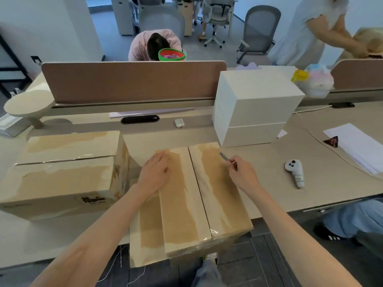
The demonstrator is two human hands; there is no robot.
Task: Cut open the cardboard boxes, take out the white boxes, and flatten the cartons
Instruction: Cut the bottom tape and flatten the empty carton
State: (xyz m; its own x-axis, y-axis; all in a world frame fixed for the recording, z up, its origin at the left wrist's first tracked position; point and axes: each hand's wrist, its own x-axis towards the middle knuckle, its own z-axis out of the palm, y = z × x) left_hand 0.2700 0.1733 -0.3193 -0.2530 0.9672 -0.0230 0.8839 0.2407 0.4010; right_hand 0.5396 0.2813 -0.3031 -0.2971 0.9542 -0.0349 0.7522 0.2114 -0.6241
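Where cartons crowd beige desk, brown divider, chairs beyond

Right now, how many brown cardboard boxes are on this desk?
2. The left carton lies beside the middle carton, which sits under the left hand and overhangs the near edge. A blurred brown thing top right may be another.

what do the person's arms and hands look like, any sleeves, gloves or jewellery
Both arms are bare as far back as the frame shows: no sleeve edge is in view on the left forearm or the right forearm. The left hand and right hand wear no gloves, and no watch, ring, bracelet or marking shows on either.
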